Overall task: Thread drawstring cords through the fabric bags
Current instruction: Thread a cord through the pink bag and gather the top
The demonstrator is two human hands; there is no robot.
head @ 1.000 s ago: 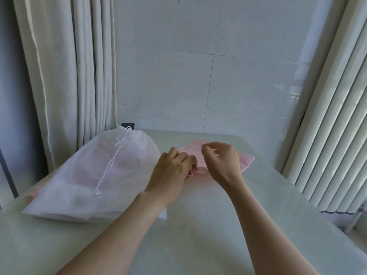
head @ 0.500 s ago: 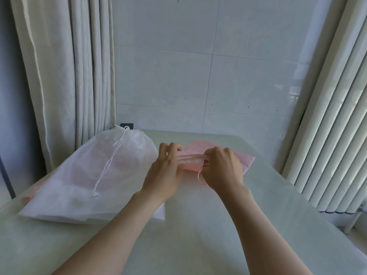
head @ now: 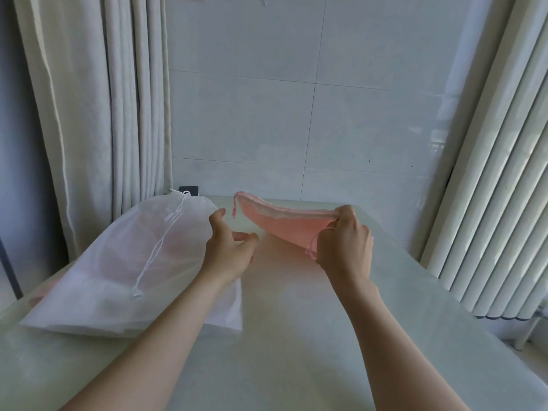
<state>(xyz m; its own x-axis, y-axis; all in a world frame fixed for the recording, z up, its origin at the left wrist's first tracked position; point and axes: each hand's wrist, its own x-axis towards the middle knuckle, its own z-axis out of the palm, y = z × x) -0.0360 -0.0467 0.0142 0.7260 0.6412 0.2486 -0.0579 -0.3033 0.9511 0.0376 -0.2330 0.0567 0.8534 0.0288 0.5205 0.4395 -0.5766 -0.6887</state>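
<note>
Here, head view: I look down along both forearms onto the table (head: 296, 336).
Right hand (head: 344, 247): pinches the right end of the pink bag (head: 284, 226) at its hem and holds it clear of the table.
Bag axis: the hem runs left to right, and its free end points to my left and away.
Pink cord (head: 235, 207): one tail dangles at the free end.
Left hand (head: 228, 250): released, fingers relaxed, grasping nothing, just below that free end.
Judgement: my left hand is nearer the tail, so it should take it.
White bag (head: 118, 262): lies on the table at my left.
</note>
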